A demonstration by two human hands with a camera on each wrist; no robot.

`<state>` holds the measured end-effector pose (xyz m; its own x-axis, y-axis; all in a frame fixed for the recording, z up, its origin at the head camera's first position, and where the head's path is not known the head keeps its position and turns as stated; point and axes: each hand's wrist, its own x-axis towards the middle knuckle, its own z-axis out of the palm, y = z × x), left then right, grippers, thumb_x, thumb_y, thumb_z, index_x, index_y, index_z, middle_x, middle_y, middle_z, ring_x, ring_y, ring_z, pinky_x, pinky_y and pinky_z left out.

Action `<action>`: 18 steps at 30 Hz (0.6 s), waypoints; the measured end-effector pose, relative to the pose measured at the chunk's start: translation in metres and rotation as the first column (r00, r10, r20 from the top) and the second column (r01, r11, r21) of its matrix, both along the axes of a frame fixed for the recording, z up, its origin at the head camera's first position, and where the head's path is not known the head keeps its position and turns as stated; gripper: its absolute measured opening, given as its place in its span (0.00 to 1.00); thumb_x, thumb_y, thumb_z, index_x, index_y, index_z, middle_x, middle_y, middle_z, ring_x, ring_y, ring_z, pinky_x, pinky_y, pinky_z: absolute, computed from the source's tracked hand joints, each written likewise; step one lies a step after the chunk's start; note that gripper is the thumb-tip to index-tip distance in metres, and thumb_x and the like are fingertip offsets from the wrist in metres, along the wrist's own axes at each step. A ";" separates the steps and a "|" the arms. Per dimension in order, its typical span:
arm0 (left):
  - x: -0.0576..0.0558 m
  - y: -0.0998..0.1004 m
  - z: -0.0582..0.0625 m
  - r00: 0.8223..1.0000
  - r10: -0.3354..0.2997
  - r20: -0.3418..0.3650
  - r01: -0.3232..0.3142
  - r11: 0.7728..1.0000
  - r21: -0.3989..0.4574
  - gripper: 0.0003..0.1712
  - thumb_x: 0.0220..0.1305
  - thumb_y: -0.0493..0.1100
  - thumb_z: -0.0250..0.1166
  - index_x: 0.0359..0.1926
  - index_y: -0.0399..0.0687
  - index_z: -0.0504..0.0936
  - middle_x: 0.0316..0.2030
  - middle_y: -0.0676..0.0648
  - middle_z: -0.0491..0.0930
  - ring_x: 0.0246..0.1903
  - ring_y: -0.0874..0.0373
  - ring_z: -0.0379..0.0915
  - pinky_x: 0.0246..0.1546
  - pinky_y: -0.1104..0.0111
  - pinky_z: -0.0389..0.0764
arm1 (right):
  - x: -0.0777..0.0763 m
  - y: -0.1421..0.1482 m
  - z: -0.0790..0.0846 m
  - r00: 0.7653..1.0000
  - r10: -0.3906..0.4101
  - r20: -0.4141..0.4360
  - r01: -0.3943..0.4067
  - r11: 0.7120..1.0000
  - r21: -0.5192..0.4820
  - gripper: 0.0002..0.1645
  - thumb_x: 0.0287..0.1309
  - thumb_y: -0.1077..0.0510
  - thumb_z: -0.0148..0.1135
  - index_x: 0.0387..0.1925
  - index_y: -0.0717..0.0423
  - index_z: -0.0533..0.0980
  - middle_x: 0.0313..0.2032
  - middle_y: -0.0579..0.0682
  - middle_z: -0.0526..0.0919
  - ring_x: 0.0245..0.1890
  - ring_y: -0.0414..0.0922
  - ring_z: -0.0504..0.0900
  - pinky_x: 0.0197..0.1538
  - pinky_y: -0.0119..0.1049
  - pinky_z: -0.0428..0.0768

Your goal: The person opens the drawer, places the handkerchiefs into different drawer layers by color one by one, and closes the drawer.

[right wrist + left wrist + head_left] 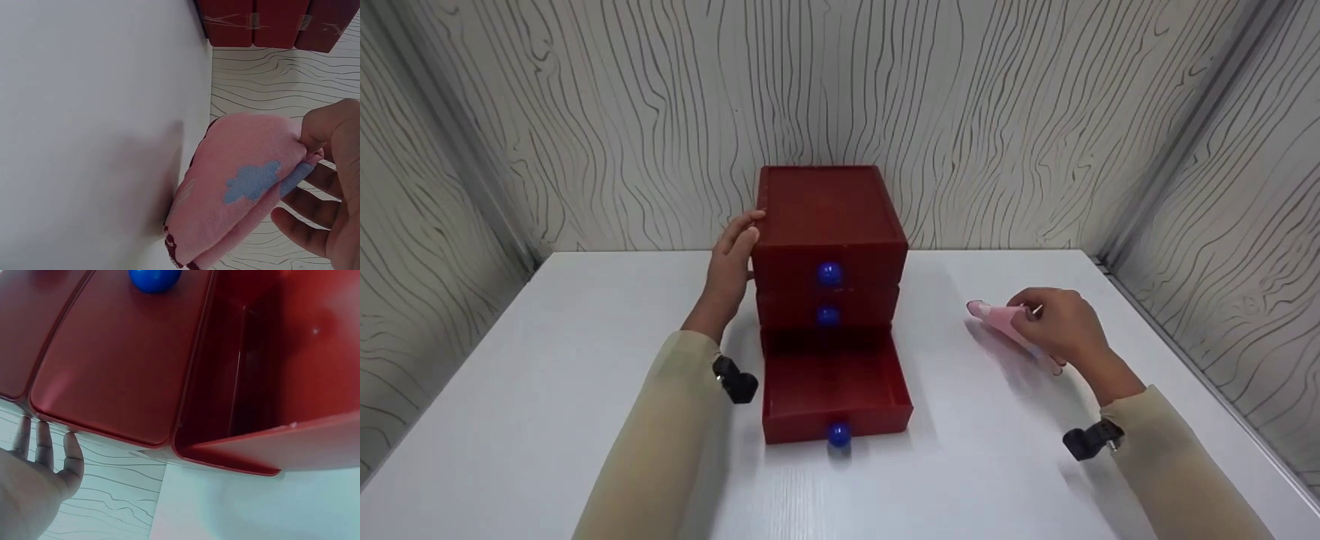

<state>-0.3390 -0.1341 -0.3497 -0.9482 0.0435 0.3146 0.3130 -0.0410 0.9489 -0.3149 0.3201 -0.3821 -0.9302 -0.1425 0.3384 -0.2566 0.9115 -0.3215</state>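
A red drawer box point(831, 214) with three drawers and blue ball knobs stands near the back wall. Its bottom drawer point(838, 422) is pulled out, its red floor showing; the upper two are closed. My left hand point(727, 274) rests against the box's left side, fingertips at the upper edge. In the left wrist view, the fingers point(44, 444) of that hand are extended along the box's side. Off to the right, my right hand point(1063, 324) pinches a folded pink cloth point(236, 152) by one edge between thumb and fingers. The cloth has a blue patch and dark red edging.
All this stands on a white table point(585, 390). Wood-grain panels point(660, 112) enclose it at the back and both sides, with metal strips at the corners. Clear tape point(253, 21) runs across the side of the drawer box.
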 end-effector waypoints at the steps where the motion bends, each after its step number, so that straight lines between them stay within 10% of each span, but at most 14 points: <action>1: 0.000 0.000 0.000 1.000 -0.001 0.001 0.001 1.000 0.000 0.24 0.75 0.50 0.43 0.67 0.52 0.66 0.65 0.45 0.66 0.58 0.51 0.70 0.47 0.57 0.78 | 0.000 -0.001 0.002 1.000 0.003 -0.004 -0.003 1.000 0.001 0.11 0.55 0.57 0.58 0.37 0.52 0.84 0.29 0.51 0.84 0.29 0.48 0.78 0.31 0.38 0.70; 11: -0.011 -0.001 -0.009 1.000 0.023 -0.001 -0.023 1.000 -0.004 0.24 0.74 0.52 0.43 0.67 0.55 0.66 0.65 0.47 0.66 0.56 0.52 0.71 0.46 0.56 0.78 | 0.010 -0.015 0.017 0.991 0.067 -0.119 -0.068 0.998 -0.004 0.11 0.52 0.61 0.58 0.34 0.53 0.84 0.24 0.47 0.81 0.25 0.44 0.75 0.28 0.36 0.68; 18: 0.004 0.000 0.004 1.000 0.007 0.025 -0.007 0.999 -0.033 0.25 0.74 0.49 0.41 0.69 0.51 0.63 0.67 0.44 0.65 0.56 0.52 0.70 0.47 0.57 0.77 | 0.022 -0.029 0.027 0.967 0.127 -0.219 -0.142 0.988 -0.053 0.08 0.50 0.63 0.61 0.30 0.52 0.85 0.23 0.44 0.83 0.23 0.39 0.76 0.27 0.33 0.70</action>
<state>-0.3355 -0.1338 -0.3456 -0.9560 0.0466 0.2895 0.2895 -0.0080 0.9572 -0.2931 0.2911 -0.3554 -0.8085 -0.2315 0.5410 -0.4453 0.8418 -0.3052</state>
